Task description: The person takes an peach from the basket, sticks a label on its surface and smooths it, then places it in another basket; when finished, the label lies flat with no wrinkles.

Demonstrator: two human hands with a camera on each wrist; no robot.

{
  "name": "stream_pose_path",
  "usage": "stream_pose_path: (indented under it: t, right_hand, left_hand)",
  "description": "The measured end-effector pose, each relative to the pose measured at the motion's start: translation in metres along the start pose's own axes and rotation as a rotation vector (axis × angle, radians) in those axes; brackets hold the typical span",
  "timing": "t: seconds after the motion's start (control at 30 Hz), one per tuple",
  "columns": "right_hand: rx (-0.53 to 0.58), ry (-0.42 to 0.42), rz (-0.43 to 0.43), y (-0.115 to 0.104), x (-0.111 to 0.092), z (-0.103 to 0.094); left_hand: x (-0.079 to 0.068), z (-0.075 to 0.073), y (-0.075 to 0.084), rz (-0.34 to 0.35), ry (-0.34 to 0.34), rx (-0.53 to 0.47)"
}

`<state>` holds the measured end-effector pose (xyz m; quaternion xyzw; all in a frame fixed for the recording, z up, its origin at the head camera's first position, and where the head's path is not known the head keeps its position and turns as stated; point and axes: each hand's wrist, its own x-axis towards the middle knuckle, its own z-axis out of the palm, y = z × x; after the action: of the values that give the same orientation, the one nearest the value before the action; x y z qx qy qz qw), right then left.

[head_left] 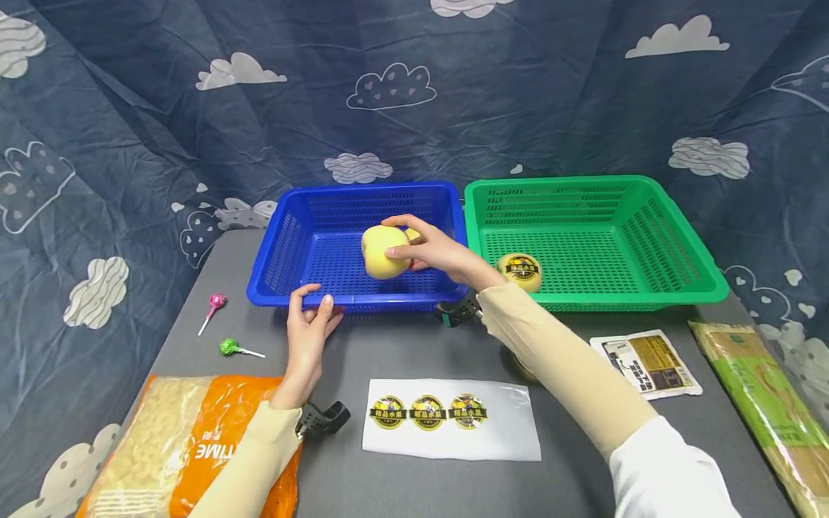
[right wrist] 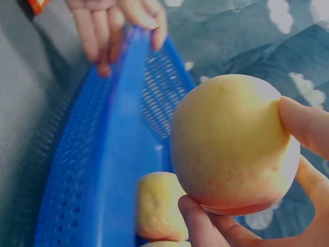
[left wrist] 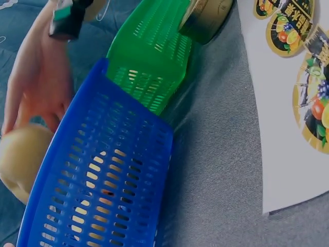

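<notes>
My right hand [head_left: 424, 248] holds a yellow apple [head_left: 382, 252] above the blue basket [head_left: 356, 298], thumb and fingers spread round its sides. A reddish blush shows on the apple's underside in the right wrist view. Below it, more yellow apples [right wrist: 160, 206] lie inside the blue basket. At the front rim of that basket, my left hand [head_left: 311, 331] grips the edge, with some fingers on the outer wall. One apple with a black and gold label [head_left: 521, 270] sits in the green basket [head_left: 660, 296], partly behind my right sleeve.
A white sheet with round fruit stickers [head_left: 447, 442] lies in front, near a tape roll [left wrist: 208, 20] half hidden by my right arm. Lollipops [head_left: 217, 301] and an orange bag [head_left: 214, 417] are left; a white packet [head_left: 648, 363] and a green packet [head_left: 764, 388] lie right.
</notes>
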<state>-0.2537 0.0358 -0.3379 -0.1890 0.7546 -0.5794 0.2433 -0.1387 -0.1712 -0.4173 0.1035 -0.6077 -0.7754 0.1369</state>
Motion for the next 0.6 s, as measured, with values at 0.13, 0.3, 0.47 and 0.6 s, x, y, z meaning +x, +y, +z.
stream_pose_path:
  t: [0.13,0.3,0.47,0.6]
  right_hand:
    - [0.052,0.000,-0.034,-0.007,-0.021,-0.014]
    - [0.068,-0.006,-0.071,-0.009,-0.057,-0.027]
    - [0.024,-0.032,-0.053,-0.001,-0.100,-0.029]
    - [-0.021,-0.036,0.006,0.016,-0.127,-0.025]
  left_hand:
    - [0.000,0.002,-0.001,0.010,0.016,0.002]
    - [-0.001,0.001,0.000,0.000,-0.007,0.013]
    - [0.000,-0.003,0.002,-0.010,-0.051,0.032]
    - [0.001,-0.005,0.003,-0.017,-0.077,0.049]
